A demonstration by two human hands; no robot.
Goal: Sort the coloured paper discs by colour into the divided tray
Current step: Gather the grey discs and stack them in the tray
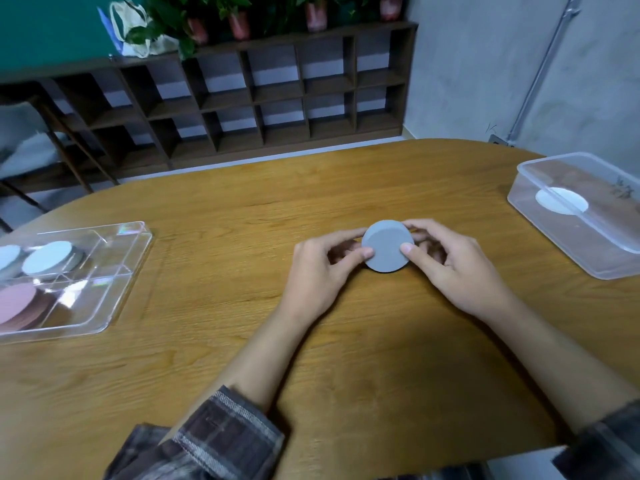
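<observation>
Both hands hold a stack of pale blue-grey paper discs point(387, 244) above the middle of the wooden table point(242, 209). My left hand point(320, 268) grips its left edge, thumb on the front face. My right hand point(457, 265) grips the right edge the same way. The clear divided tray point(114, 271) lies at the left. Its far compartment holds light blue discs point(48, 258); its near compartment holds pink discs point(19, 301) over darker brown ones. A clear plastic box point(588, 251) at the right holds a white disc point(561, 200).
A dark wooden cubby shelf point(263, 95) with potted plants on top stands beyond the table's far edge. A chair point(31, 147) is at the far left. The table's rounded edge curves behind the plastic box.
</observation>
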